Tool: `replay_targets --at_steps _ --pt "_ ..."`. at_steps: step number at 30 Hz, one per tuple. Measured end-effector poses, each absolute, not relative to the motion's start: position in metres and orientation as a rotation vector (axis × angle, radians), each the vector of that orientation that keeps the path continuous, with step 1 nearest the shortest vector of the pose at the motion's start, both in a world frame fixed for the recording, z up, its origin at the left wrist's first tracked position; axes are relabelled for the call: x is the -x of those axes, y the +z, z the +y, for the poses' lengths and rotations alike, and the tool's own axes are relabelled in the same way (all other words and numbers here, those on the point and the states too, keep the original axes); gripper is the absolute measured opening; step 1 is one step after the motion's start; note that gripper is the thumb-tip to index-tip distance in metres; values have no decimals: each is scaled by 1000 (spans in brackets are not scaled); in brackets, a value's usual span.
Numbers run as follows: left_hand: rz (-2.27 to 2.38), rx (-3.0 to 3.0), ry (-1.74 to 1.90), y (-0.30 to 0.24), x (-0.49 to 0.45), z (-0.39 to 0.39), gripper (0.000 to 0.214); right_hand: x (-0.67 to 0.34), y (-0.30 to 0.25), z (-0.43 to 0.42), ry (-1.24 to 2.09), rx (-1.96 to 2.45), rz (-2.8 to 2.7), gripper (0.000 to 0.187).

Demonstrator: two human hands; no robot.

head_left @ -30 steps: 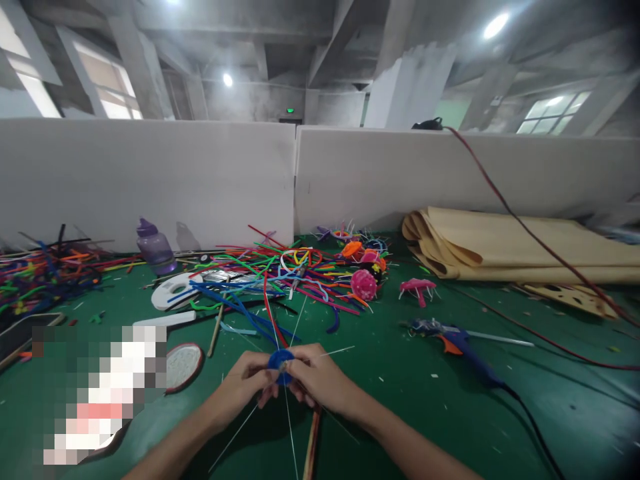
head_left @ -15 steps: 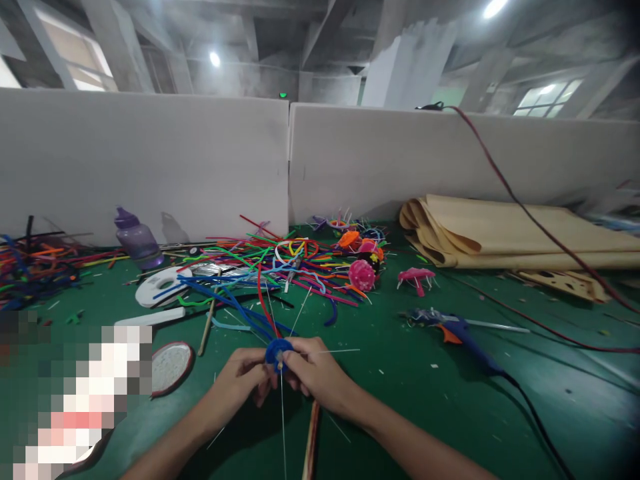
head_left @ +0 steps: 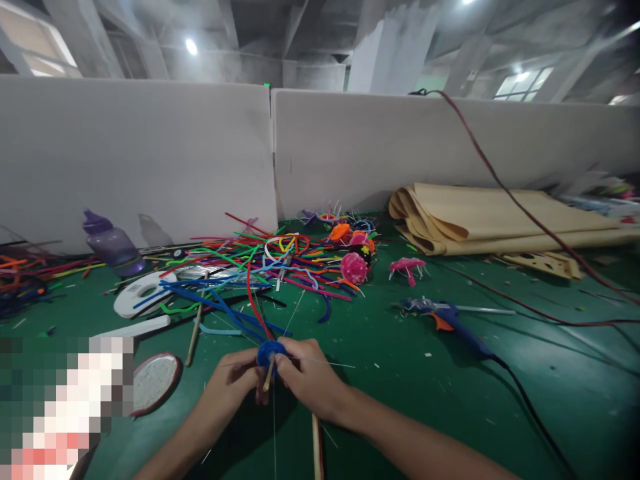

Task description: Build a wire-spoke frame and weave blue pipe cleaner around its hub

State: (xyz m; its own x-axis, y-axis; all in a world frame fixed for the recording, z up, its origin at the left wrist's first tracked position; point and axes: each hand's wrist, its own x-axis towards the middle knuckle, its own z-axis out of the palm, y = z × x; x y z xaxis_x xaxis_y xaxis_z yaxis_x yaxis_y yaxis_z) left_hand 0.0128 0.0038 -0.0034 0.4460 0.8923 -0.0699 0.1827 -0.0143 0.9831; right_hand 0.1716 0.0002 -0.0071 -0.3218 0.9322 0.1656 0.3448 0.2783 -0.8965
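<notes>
Both hands meet low in the middle of the view over the green table (head_left: 390,393). My left hand (head_left: 231,383) and my right hand (head_left: 305,379) pinch a small blue fuzzy coil (head_left: 269,351) wound on a thin wooden stick (head_left: 269,377). Thin white wires stick out from the coil in several directions. A longer wooden stick (head_left: 317,447) lies on the table under my right wrist.
A pile of coloured pipe cleaners (head_left: 260,267) lies behind the hands, with pink and orange fuzzy shapes (head_left: 354,267) beside it. A blue glue gun (head_left: 445,320) with a black cord lies right. Rolled tan sheets (head_left: 500,220), a purple bottle (head_left: 111,245) and white foam walls stand behind.
The view has tilted down and swung slightly right. My hands keep their grip on the blue coil, and the short stick now shows below it.
</notes>
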Motion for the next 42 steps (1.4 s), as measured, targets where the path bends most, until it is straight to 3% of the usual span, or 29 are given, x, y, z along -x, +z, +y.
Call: replay_targets --at_steps 7,30,42 --pt "996 -1504 739 0 -12 3 19 -169 -8 -1 929 1160 -1840 21" --pt "828 -1454 751 -5 -6 5 14 -170 -12 -2 1055 1098 -1824 24" --pt "922 -1503 742 -11 -6 7 28 -168 -12 -2 1408 1057 -1580 21"
